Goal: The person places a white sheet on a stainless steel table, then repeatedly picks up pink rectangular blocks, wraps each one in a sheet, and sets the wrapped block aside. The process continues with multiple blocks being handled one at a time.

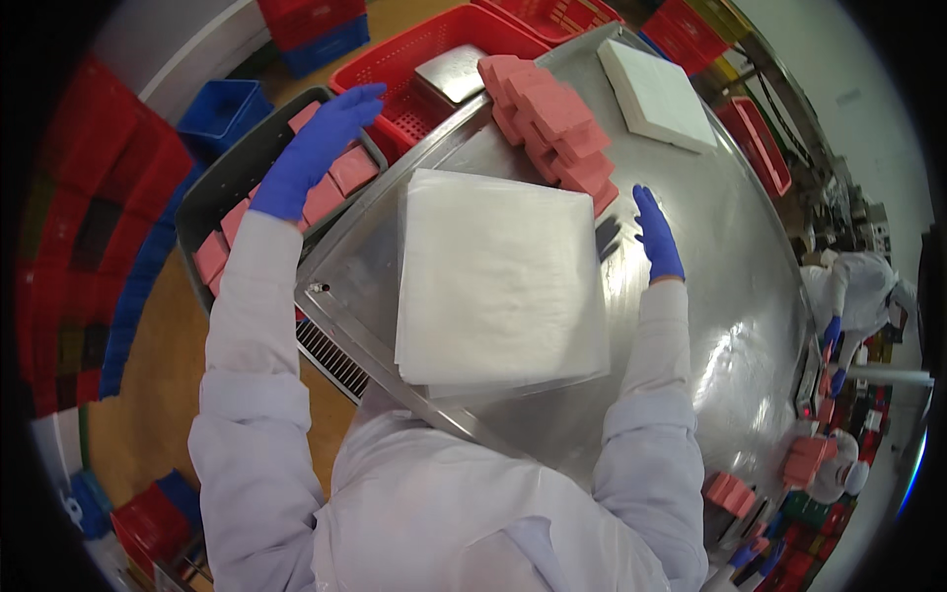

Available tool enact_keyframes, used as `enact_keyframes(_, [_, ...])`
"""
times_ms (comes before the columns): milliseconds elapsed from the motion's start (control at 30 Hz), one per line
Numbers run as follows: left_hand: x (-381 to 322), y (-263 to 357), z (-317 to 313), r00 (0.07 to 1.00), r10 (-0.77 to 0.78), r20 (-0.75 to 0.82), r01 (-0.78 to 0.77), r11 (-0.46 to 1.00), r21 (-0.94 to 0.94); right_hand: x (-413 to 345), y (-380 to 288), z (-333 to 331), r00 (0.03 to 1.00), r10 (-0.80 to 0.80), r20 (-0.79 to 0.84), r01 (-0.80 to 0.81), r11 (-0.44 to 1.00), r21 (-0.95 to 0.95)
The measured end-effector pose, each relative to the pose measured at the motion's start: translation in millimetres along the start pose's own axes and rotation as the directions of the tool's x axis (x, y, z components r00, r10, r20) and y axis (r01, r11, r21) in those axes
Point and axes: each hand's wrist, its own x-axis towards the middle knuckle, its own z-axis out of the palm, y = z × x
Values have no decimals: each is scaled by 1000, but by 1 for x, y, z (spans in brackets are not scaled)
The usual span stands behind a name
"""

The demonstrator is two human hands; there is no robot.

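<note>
My left hand [318,148], in a blue glove, is over a grey plastic crate [194,200] of pink blocks [323,198], its fingers stretched toward the crate's far corner; it partly covers the blocks. My right hand [657,233], gloved alike, hovers above the steel table [729,296] with its fingers extended and nothing in them. Between the two hands lies a stack of thin white translucent sheets [503,281]. Beyond the stack's far edge, more pink blocks [551,111] are piled up in overlapping rows on the steel. A white rectangular slab or packet [658,96] rests near the table's far corner.
A red perforated basket [370,63] holding a metal lid or tray [453,72] stands against the table's far left edge. A blue bin [222,111] is behind the crate. Stacked red crates [96,185] line the left. Co-workers [858,292] stand at the far right.
</note>
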Motion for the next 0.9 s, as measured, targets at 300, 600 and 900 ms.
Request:
enact_keyframes(300, [193, -36, 45, 977, -37, 211, 29, 999, 39, 0, -26, 30, 983, 104, -150, -109, 994, -25])
enact_keyframes(600, [328, -81, 114, 945, 300, 129, -316, 737, 598, -19, -16, 10, 907, 262, -328, -282, 959, -14])
enact_keyframes(900, [272, -60, 170, 970, 182, 161, -232, 508, 829, 4, -19, 48, 978, 166, -129, -148, 980, 134])
